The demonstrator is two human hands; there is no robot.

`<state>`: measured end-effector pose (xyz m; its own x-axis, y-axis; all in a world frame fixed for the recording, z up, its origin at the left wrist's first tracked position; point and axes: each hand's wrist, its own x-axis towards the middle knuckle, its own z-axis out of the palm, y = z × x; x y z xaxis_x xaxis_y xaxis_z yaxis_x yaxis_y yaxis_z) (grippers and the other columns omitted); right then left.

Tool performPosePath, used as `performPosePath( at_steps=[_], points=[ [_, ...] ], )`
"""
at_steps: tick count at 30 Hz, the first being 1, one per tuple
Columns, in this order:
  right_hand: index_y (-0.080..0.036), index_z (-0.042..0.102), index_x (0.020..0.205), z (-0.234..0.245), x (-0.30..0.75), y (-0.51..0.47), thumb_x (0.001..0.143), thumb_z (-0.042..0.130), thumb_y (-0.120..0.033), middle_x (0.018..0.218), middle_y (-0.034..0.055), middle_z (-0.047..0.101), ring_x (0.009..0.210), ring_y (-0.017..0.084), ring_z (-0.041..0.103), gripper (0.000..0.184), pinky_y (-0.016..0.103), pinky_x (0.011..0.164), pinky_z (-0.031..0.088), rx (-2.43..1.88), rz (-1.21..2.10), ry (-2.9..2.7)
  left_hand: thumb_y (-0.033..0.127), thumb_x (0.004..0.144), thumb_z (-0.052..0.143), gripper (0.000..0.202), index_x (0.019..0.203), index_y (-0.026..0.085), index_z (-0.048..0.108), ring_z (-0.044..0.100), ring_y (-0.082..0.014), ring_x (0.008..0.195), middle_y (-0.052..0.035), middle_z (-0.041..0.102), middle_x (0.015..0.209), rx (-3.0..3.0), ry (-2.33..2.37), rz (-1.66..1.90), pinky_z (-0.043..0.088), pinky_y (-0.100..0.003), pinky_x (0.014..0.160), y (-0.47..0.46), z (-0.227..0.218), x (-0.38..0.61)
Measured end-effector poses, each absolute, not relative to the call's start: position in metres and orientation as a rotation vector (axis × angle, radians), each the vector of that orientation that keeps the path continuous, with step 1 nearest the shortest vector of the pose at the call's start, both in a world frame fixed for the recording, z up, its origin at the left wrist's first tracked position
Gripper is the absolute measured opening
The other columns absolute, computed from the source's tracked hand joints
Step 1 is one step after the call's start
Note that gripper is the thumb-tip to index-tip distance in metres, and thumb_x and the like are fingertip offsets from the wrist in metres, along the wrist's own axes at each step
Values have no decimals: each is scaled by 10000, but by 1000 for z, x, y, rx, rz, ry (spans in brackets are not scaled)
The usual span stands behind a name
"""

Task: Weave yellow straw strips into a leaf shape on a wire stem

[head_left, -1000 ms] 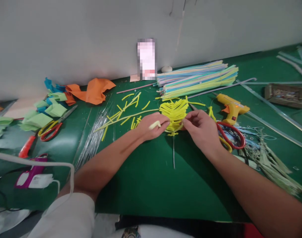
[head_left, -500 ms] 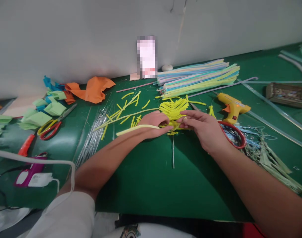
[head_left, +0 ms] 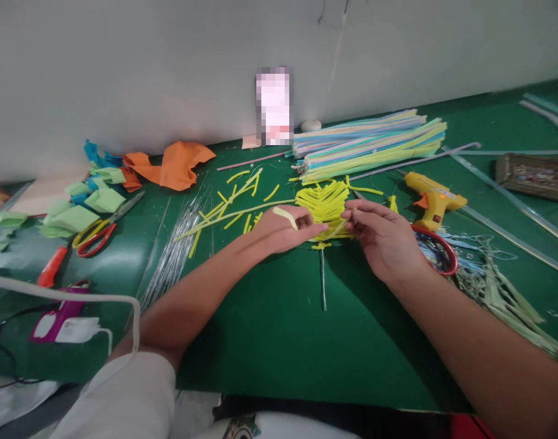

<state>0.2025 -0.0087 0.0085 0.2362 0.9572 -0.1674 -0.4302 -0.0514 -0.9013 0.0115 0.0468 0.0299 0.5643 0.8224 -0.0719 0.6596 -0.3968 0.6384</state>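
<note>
Yellow pipe cleaners form a leaf shape (head_left: 322, 198) with a wire stem (head_left: 324, 280) pointing toward me on the green table. My left hand (head_left: 285, 230) rests against its left side, fingers curled round a pale yellow pipe cleaner (head_left: 285, 215) whose bent end sticks up above the hand. Over the leaf's lower right, the fingertips of my right hand (head_left: 383, 238) pinch together; what lies between them is too small to make out. A yellowish strip runs between the two hands. Beyond my left hand lie cut yellow pipe cleaner pieces (head_left: 235, 204).
Bundled pastel pipe cleaners (head_left: 374, 146) lie at the back near a phone (head_left: 274, 107). To the right are a yellow glue gun (head_left: 436, 195) and red-handled scissors (head_left: 450, 256). Another scissors (head_left: 98, 235), wires (head_left: 178, 244) and orange paper (head_left: 180, 164) occupy the left.
The pale pipe cleaner in my left hand has swung from lying along the wrist to standing bent above the hand. My right hand has shifted slightly right.
</note>
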Motion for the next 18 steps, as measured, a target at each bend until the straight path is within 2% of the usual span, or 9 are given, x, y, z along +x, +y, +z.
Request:
performPosePath(
  at_steps=[2, 4, 8, 14, 18],
  points=[
    [-223, 755, 803, 10, 204, -8, 686, 747, -187, 763, -3, 691, 662, 88, 596, 122, 220, 624, 514, -993, 1253, -630, 645, 834, 526, 467, 796, 205, 676, 548, -154, 672, -4, 667, 767, 2245, 1177, 312, 354, -275, 602, 46, 32, 12],
    [-243, 754, 813, 11, 204, -8, 699, 738, -183, 762, -14, 682, 636, 79, 573, 130, 218, 607, 505, -912, 1238, -652, 627, 898, 422, 501, 774, 203, 658, 553, -160, 681, -9, 659, 758, 2292, 1142, 306, 359, -282, 611, 46, 32, 11],
    [-277, 751, 807, 14, 205, -9, 708, 750, -198, 760, -27, 667, 610, 79, 550, 127, 228, 580, 498, -833, 1194, -731, 517, 989, 218, 562, 800, 191, 634, 574, -168, 701, -34, 653, 765, 2289, 1142, 332, 395, -291, 644, 46, 29, 10],
    [-305, 770, 848, 23, 208, -12, 729, 766, -236, 756, -19, 683, 615, 99, 574, 137, 249, 576, 503, -824, 1101, -826, 324, 975, 339, 301, 878, 180, 586, 592, -198, 765, -63, 659, 826, 2467, 1253, 288, 376, -301, 638, 44, 21, 23],
    [-277, 783, 890, 23, 201, -18, 733, 774, -234, 763, 2, 719, 607, 129, 616, 163, 305, 612, 542, -920, 1042, -1009, 280, 924, 409, 181, 940, 186, 563, 611, -213, 762, -70, 674, 856, 2446, 1360, 217, 382, -307, 619, 42, 18, 33]
  ],
)
